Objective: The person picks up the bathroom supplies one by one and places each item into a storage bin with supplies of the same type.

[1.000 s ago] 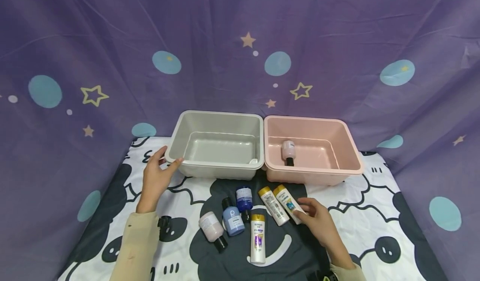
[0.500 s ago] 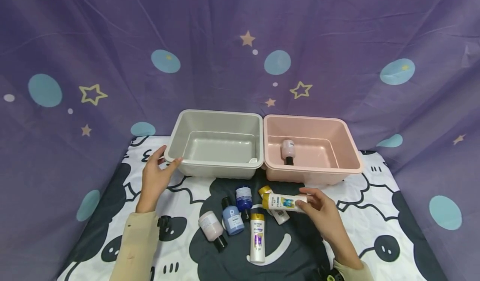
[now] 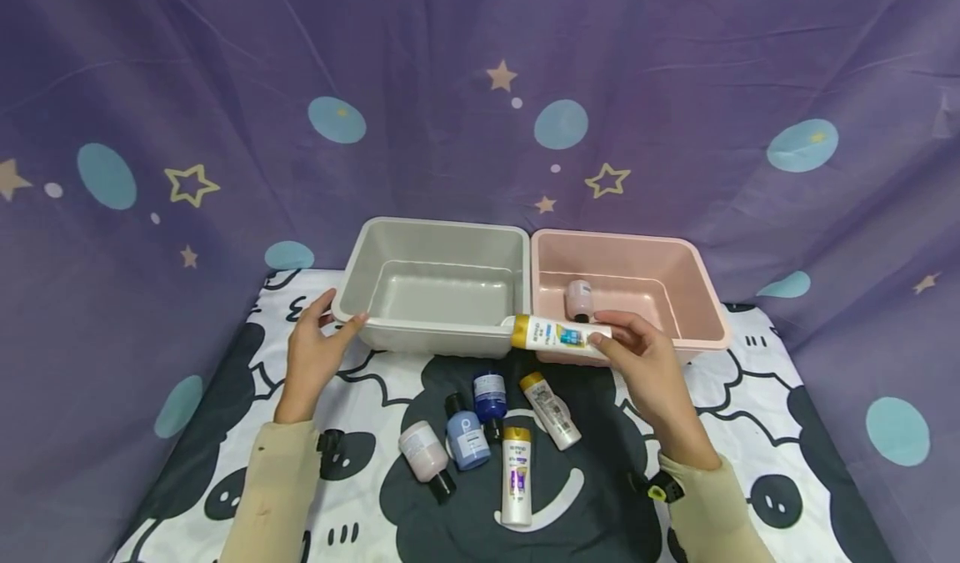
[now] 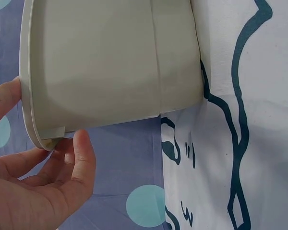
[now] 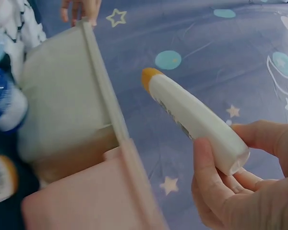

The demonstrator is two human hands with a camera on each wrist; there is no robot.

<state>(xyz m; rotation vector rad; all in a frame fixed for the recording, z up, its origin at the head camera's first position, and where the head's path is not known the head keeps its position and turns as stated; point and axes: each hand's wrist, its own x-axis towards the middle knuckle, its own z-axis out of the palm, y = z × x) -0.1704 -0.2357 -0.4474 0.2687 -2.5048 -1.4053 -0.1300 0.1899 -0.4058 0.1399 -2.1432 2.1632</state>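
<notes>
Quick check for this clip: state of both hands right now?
Left hand: holding the grey bin at its corner.
Right hand: holding a yellow-capped white bottle.

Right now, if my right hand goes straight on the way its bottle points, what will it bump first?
Probably the grey tub, at its front rim. But the bottle in your right hand may be higher, so it could pass over.

The right grip [image 5: 252, 203] holds a white bottle [image 5: 199, 120].

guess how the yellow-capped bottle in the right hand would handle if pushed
The yellow-capped bottle looks stiff, undented in the right hand. Its smooth surface may be slippery; its flattened-looking sides could favour sliding over rolling.
</notes>
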